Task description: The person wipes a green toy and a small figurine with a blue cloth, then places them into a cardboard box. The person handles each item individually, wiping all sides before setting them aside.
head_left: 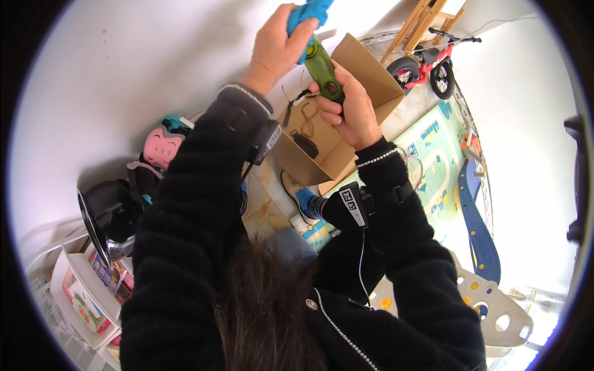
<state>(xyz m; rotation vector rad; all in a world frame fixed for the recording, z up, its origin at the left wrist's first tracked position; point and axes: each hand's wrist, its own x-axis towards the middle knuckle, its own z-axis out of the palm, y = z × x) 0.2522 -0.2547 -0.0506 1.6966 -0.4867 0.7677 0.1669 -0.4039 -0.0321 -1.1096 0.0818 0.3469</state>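
A green translucent plastic part point(320, 67) with a round opening near its lower end is held in front of the wall. My right hand point(355, 109) grips that lower end. At its upper end, my left hand point(274, 51) holds a bright blue cloth point(308, 18) bunched against the plastic; the cloth hides that end. Below my hands is an opened cardboard box point(304, 162) with a raised flap. Inside it lie a black oval object point(305, 144), a brown loop of cord or strap point(308, 118) and a thin black strap point(288, 113).
A red balance bike point(422, 74) and a wooden easel point(420, 28) stand beyond the box. A patterned play mat point(427, 153) covers floor to the right. Pink protective pads point(162, 148), a glossy black helmet-like object point(109, 213) and a white book rack point(83, 297) are at left.
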